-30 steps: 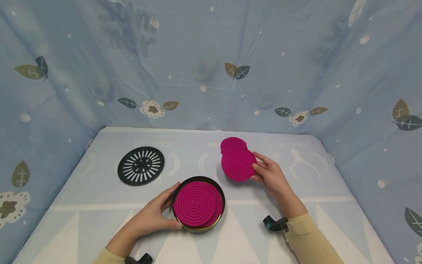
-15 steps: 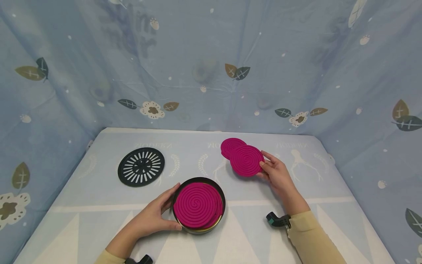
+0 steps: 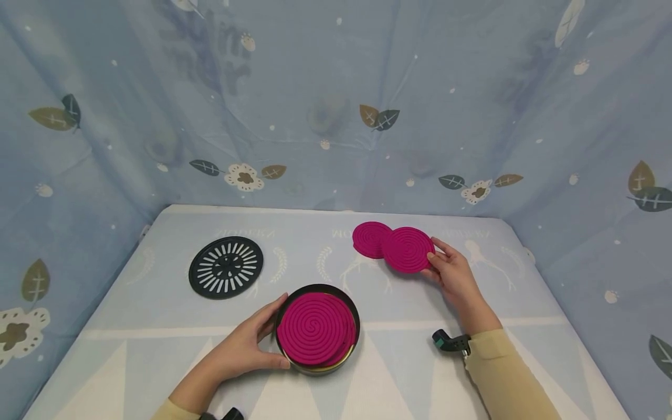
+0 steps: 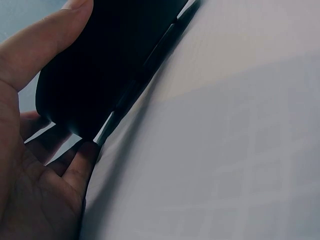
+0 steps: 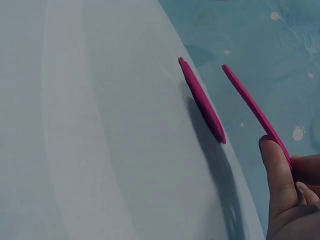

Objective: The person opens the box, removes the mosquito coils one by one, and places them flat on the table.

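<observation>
My right hand (image 3: 458, 279) pinches the edge of a magenta spiral mosquito coil (image 3: 408, 251) between thumb and fingers. In the right wrist view, that coil (image 5: 250, 102) is tilted above the table, apart from a low stack of magenta coils (image 5: 202, 102). The head view shows the held coil overlapping the right side of this stack (image 3: 370, 238). My left hand (image 3: 247, 344) grips the left side of a round dark tin (image 3: 356, 344), its thumb at the front and fingers behind. Inside the tin lie more magenta coils (image 3: 313, 328), slightly offset. The left wrist view shows the tin's dark wall (image 4: 110, 60).
A black slotted round lid (image 3: 226, 268) lies flat on the table, back left. The pale patterned tablecloth (image 3: 399, 367) meets a blue printed curtain (image 3: 325, 169) at the back and sides. Each wrist wears a small black camera mount (image 3: 448, 341).
My right hand has moved right and slightly back with the held coil, uncovering more of the coil stack behind it. My left hand and the tin have stayed in place.
</observation>
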`<control>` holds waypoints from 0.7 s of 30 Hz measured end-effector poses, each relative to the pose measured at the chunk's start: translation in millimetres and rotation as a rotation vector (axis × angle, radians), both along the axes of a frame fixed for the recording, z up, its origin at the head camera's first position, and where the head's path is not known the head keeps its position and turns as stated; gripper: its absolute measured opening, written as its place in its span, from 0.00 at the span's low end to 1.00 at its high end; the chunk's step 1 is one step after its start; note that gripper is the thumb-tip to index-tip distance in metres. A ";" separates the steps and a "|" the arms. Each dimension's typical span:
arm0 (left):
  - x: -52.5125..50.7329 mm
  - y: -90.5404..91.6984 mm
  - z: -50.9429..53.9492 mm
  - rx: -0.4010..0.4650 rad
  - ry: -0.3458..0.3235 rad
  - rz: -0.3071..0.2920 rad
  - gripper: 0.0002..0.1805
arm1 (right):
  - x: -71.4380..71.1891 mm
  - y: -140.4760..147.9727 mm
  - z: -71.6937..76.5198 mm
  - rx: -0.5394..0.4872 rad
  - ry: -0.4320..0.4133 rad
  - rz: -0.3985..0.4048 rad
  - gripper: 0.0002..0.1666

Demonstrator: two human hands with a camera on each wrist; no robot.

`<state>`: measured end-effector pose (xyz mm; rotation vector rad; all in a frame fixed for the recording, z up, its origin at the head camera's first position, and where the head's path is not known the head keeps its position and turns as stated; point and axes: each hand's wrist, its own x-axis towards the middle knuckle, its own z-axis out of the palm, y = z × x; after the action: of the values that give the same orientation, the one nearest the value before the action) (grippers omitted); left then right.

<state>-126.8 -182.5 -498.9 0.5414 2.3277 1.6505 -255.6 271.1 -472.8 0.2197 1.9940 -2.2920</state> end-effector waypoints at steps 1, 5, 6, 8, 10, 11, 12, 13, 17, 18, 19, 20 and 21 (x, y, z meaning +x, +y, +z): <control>0.2 0.2 -0.1 -0.003 -0.001 0.002 0.66 | -1.0 1.7 -0.5 -0.001 0.000 -0.005 0.35; 1.0 0.9 0.7 -0.016 -0.012 0.014 0.67 | -5.8 8.1 -1.0 0.010 -0.006 -0.024 0.36; 1.2 1.0 0.8 -0.018 -0.013 0.015 0.67 | -7.0 9.7 -1.1 0.012 -0.010 -0.027 0.36; 1.3 1.0 1.3 -0.015 -0.016 0.015 0.67 | -9.1 12.8 -0.7 0.014 -0.021 -0.037 0.37; 1.2 0.7 1.3 -0.010 -0.018 0.012 0.67 | -10.9 15.5 -0.2 0.013 -0.030 -0.048 0.37; 1.2 0.6 1.1 -0.009 -0.018 0.011 0.67 | -11.8 16.9 -0.1 0.014 -0.033 -0.049 0.37; 1.2 0.5 1.0 -0.007 -0.018 0.010 0.67 | -12.7 18.2 0.0 0.016 -0.035 -0.049 0.37; 1.3 0.4 0.9 -0.007 -0.018 0.009 0.67 | -13.7 19.5 0.0 0.018 -0.038 -0.052 0.37; 1.4 0.3 0.7 -0.009 -0.016 0.011 0.67 | -18.1 24.5 -1.1 0.012 -0.047 -0.065 0.37; 1.4 0.2 0.5 -0.008 -0.015 0.010 0.67 | -19.3 25.8 -1.5 0.010 -0.049 -0.071 0.37; 1.3 0.2 0.2 -0.007 -0.014 0.009 0.66 | -20.5 27.2 -1.9 0.008 -0.052 -0.077 0.37; 1.2 0.2 -0.1 -0.005 -0.013 0.008 0.66 | -21.5 28.5 -2.1 0.006 -0.054 -0.082 0.37; 1.1 0.3 -0.4 -0.004 -0.012 0.006 0.66 | -22.4 29.9 -2.3 0.009 -0.058 -0.085 0.37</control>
<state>-125.8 -182.2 -499.2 0.5220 2.3256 1.6474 -278.0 301.0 -475.2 0.3739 2.0042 -2.2993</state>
